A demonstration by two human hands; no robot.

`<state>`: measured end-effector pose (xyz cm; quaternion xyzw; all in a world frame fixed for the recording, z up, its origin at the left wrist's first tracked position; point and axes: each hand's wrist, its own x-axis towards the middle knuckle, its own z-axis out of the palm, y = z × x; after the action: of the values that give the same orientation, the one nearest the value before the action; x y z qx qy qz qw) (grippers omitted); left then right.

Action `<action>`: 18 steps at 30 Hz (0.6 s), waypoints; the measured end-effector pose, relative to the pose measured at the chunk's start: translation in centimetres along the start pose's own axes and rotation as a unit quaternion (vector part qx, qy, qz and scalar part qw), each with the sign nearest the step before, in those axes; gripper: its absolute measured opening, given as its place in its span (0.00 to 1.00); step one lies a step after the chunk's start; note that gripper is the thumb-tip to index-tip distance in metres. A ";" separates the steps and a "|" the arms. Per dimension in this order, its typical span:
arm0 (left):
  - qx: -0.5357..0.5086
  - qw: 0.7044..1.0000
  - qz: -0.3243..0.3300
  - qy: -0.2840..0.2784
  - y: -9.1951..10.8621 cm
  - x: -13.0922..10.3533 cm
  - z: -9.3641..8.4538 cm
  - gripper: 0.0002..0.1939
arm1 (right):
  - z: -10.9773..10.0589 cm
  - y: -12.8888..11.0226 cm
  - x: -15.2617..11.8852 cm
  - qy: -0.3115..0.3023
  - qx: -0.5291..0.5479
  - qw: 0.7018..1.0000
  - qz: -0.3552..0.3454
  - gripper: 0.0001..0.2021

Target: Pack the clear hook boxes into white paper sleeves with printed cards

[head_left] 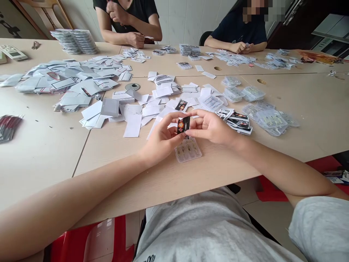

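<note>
Between my two hands I hold a small black printed card (183, 125) with an orange burst design. My left hand (163, 138) pinches its left side between thumb and fingers. On the card's right side, my right hand (209, 125) closes with thumb and fingertips. Just below the card, a clear plastic box (188, 150) lies on the table with small metallic pieces in its compartments. White paper cards (133, 124) are scattered beyond and left of my hands. To the right of my right hand sits a pile of black and white printed cards (240, 122).
Clear boxes (272, 122) are stacked at the right. A large heap of white packets (73, 76) covers the left, with a tape roll (132, 86) nearby. Stacked packs (81, 40) stand at the back left. Across the table (114, 163) sit two people (131, 22), hands at small items.
</note>
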<state>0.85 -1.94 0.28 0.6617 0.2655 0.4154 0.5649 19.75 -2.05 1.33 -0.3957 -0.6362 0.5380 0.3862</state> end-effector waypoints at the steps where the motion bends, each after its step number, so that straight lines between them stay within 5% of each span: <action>1: 0.013 1.000 -0.012 0.009 0.0 0.0 0.0 0.19 | 0.2 0.0 0.0 0.006 0.004 1.000 0.000 0.23; 5: 0.031 0.994 -0.069 0.080 0.1 -0.1 0.2 0.34 | 0.6 0.1 0.1 0.021 -0.007 1.000 0.000 0.20; 8: 0.047 0.986 -0.104 0.118 0.2 0.1 0.1 0.23 | 0.9 0.0 0.1 0.061 -0.003 0.998 -0.034 0.18; 10: 0.068 0.986 -0.125 0.093 0.3 0.2 0.0 0.13 | 1.1 -0.1 0.0 0.088 0.003 0.994 -0.063 0.17; 18: 0.174 0.980 -0.096 0.013 1.0 -0.1 0.2 0.11 | 0.7 0.2 0.0 0.094 -0.115 0.988 -0.049 0.10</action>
<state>0.87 -2.31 1.26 0.7158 0.4030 0.3155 0.4751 19.15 -2.32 1.02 -0.4546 -0.6736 0.4018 0.4221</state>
